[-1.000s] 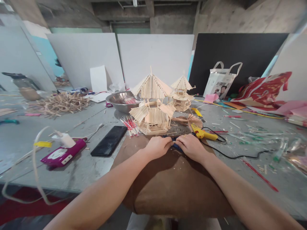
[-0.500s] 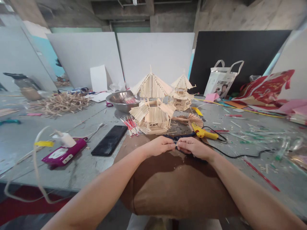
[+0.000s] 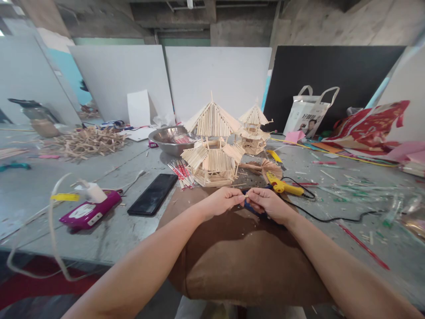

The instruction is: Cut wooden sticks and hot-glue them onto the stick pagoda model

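Observation:
My left hand [image 3: 222, 200] and my right hand [image 3: 267, 203] meet in front of me, both closed in a pinch on a small thin stick [image 3: 245, 196] held between their fingertips. A dark blue tool [image 3: 249, 205] shows under my right hand. The hands hover over a brown cloth [image 3: 239, 252] at the table's near edge. Just beyond them stands a large two-tier stick pavilion [image 3: 211, 146], with a smaller stick pavilion [image 3: 253, 130] behind it.
A yellow glue gun [image 3: 282, 185] with a black cord lies right of the hands. A black phone [image 3: 152, 194], a magenta box [image 3: 89, 212], a metal bowl [image 3: 171, 139], red-tipped sticks [image 3: 179, 172] and a stick pile [image 3: 84, 142] lie left. Bags and paper scraps crowd the right.
Both hands lifted off the cloth and came together, fingertips pinching a small stick. The view shifted slightly.

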A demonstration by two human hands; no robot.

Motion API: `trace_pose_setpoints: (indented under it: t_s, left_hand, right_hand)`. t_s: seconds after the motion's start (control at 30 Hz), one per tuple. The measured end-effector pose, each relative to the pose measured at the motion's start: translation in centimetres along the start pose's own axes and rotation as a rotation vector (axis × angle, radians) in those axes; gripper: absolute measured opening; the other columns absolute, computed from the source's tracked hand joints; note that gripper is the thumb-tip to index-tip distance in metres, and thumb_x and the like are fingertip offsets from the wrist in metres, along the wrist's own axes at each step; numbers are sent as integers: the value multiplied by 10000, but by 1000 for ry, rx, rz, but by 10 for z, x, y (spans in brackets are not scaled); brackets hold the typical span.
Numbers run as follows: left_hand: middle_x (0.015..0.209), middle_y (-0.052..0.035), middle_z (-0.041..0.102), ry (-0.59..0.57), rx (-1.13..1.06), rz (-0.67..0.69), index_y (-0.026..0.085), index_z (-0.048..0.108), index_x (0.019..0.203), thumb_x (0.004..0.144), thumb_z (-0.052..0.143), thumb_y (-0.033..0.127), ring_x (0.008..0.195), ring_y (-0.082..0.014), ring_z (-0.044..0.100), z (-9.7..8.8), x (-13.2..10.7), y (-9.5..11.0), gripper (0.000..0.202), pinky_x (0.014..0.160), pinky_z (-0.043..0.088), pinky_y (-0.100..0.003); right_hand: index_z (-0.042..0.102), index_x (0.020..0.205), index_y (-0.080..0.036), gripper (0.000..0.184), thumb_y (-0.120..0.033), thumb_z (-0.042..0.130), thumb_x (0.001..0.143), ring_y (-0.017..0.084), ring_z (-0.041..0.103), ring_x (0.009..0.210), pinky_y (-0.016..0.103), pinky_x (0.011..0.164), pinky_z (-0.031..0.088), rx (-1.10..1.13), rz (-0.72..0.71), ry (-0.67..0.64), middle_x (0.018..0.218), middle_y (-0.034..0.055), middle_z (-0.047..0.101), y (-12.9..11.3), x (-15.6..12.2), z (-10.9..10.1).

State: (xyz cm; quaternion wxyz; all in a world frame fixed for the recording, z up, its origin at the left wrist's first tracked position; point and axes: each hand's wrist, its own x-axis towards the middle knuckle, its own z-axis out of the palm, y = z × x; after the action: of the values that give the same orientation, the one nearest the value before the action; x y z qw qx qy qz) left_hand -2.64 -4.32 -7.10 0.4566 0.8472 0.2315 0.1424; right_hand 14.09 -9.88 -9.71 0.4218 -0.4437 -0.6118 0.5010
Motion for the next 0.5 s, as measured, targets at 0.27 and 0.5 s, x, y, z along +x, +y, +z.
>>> trace_pose_setpoints:
  t_s: [0.27,0.5]
  left_hand:
    - [625,-26,560,176,709,-111,185,573,699,785,316,388,593,-138,498,8,3,-12,338,527,325,-229]
    - [776,-54,620,328,867,-244,226,599,797,812,235,404,727,-188,561,2,3,-13,405,599,387,-277]
  right_hand:
    - [532,697,-190,284,-316,311,823,131,481,575,241,522,275,-1089,-64,241,617,20,561,-1,0,11]
    - [598,736,-200,233,-338,416,777,166,506,766,271,674,356,-899,-281,541,780,52,563,4,3,4]
